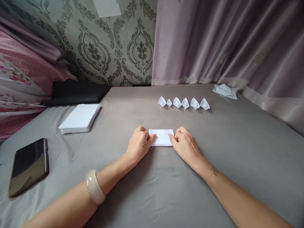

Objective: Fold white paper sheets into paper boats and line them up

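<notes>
A folded white paper rectangle (pixel 161 137) lies flat on the grey sheet (pixel 166 183) in the middle of the view. My left hand (pixel 140 142) rests on its left end, fingers curled and the thumb pressing the paper's edge. My right hand (pixel 184 144) holds the right end the same way, fingers curled and pinching the edge. Both hands press the paper down against the sheet. A pale bangle (pixel 95 186) sits on my left wrist.
Several small folded paper boats (pixel 184 103) stand in a row behind the paper. A stack of white sheets (pixel 80 118) lies at the left, a dark phone (pixel 29 166) nearer me. Crumpled paper scraps (pixel 225 91) lie by the curtain (pixel 225 41) at the back right.
</notes>
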Motion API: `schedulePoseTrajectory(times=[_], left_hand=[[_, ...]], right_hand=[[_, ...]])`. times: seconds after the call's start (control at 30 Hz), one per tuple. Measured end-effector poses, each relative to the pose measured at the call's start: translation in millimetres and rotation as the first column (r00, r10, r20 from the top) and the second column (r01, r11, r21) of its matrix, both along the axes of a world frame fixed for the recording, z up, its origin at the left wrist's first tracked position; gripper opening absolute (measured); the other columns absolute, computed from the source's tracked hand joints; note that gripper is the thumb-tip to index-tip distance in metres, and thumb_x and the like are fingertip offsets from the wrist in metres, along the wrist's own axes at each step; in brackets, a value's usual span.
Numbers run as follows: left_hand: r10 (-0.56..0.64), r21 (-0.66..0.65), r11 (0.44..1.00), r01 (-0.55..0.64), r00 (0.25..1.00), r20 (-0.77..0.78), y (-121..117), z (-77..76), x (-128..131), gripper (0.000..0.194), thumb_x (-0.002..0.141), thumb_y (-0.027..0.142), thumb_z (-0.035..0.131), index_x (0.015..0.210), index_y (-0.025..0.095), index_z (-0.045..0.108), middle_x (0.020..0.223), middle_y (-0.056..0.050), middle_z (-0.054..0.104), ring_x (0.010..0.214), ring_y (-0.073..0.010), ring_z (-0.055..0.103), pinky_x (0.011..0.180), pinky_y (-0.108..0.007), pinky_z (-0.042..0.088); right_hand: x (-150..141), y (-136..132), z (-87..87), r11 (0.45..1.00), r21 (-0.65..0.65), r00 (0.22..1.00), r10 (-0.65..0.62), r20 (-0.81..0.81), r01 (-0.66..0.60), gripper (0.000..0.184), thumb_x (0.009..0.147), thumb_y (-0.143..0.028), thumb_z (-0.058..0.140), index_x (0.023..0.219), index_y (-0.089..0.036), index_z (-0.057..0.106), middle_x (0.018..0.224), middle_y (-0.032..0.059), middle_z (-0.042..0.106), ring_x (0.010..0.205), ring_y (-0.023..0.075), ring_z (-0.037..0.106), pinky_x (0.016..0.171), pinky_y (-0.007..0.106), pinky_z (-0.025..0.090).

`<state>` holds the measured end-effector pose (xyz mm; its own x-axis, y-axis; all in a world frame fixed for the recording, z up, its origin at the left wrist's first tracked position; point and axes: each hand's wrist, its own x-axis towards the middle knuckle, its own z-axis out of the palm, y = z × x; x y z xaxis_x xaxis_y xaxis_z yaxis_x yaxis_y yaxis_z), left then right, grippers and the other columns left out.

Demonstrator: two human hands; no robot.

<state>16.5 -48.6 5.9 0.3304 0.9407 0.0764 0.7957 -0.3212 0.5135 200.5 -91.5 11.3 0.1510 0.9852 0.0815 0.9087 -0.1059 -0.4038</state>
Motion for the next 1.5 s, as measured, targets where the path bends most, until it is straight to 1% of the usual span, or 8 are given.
schedulePoseTrajectory(times=[0.13,0.3,0.93,1.07,1.17,1.27,1.37,1.5], left_hand=[[-0.005,0.049,0.999,0.006,1.0,-0.016,-1,-2.2,-2,0.039,0.091,0.038,0.05,0.058,0.018,0.048,0.089,-0.009,0.055,0.086,-0.0226,0.05,0.075,-0.037,0.046],[-0.01,0.075,0.997,0.008,1.0,0.02,-1,-3.4,-3,0.038,0.09,0.038,0.051,0.058,0.017,0.051,0.086,-0.009,0.055,0.084,-0.0228,0.049,0.074,-0.039,0.047],[-0.045,0.076,0.996,0.047,0.998,-0.032,-3,-4.1,-5,0.04,0.093,0.038,0.046,0.059,0.017,0.048,0.089,-0.009,0.054,0.085,-0.0223,0.048,0.073,-0.036,0.045],[-0.052,0.165,0.984,0.073,0.991,-0.125,-6,-0.5,-3,0.026,0.094,0.033,0.043,0.075,0.018,0.051,0.089,-0.009,0.053,0.082,-0.0219,0.046,0.072,-0.036,0.045],[-0.126,0.261,0.947,0.185,0.966,-0.227,-5,3.7,2,0.012,0.092,0.018,0.041,0.094,0.017,0.053,0.099,-0.01,0.055,0.085,-0.0226,0.046,0.076,-0.037,0.045],[-0.335,0.212,0.883,0.419,0.878,-0.342,-1,8.7,4,0.024,0.09,0.006,0.034,0.094,0.018,0.054,0.102,-0.009,0.059,0.085,-0.0212,0.05,0.075,-0.034,0.045],[-0.419,0.135,0.852,0.506,0.813,-0.404,-3,15.8,1,0.028,0.09,0.005,0.033,0.09,0.019,0.057,0.095,-0.008,0.063,0.085,-0.0209,0.055,0.068,-0.031,0.046],[-0.473,0.153,0.81,0.566,0.786,-0.399,-18,23.0,-10,0.026,0.097,0.019,0.033,0.104,0.017,0.058,0.098,-0.01,0.068,0.092,-0.023,0.064,0.075,-0.033,0.05]], right_hand=[[0,1,-0.2,1.0,-0.014,1.0,0.005,0.025,-0.005,0.04,0.092,-0.033,0.049,0.054,-0.019,0.041,0.087,0.0024,0.054,0.057,0.0091,0.049,0.059,0.028,0.037],[1,1,-1.7,1.0,0.001,0.999,0.013,0.044,-0.013,0.039,0.092,-0.034,0.049,0.056,-0.019,0.044,0.085,0.0024,0.053,0.058,0.01,0.049,0.056,0.028,0.035],[-1,1,4.5,0.999,-0.048,0.995,0.013,0.102,-0.008,0.036,0.093,-0.033,0.048,0.061,-0.019,0.047,0.084,0.003,0.053,0.055,0.0103,0.047,0.055,0.028,0.034],[0,0,0.1,1.0,-0.005,0.993,0.016,0.113,-0.016,0.03,0.093,-0.035,0.049,0.068,-0.02,0.049,0.085,0.0038,0.053,0.056,0.0115,0.047,0.056,0.028,0.035],[1,0,-6.0,0.995,0.101,0.997,0.01,0.071,-0.018,0.016,0.091,-0.033,0.053,0.084,-0.019,0.053,0.091,0.0054,0.055,0.062,0.0144,0.052,0.058,0.028,0.039],[4,2,-8.8,0.969,0.188,0.987,0.156,0.037,-0.16,0.009,0.093,-0.022,0.047,0.091,-0.019,0.055,0.094,0.0066,0.058,0.08,0.0183,0.056,0.068,0.029,0.043],[5,0,-3.9,0.932,0.168,0.947,0.313,0.071,-0.321,0.024,0.094,-0.01,0.037,0.093,-0.019,0.059,0.094,0.0062,0.063,0.091,0.0197,0.056,0.077,0.029,0.044],[-4,-18,7.6,0.921,0.06,0.909,0.367,0.196,-0.384,0.034,0.097,-0.014,0.031,0.114,-0.017,0.06,0.102,0.0095,0.068,0.093,0.0217,0.06,0.082,0.033,0.045]])
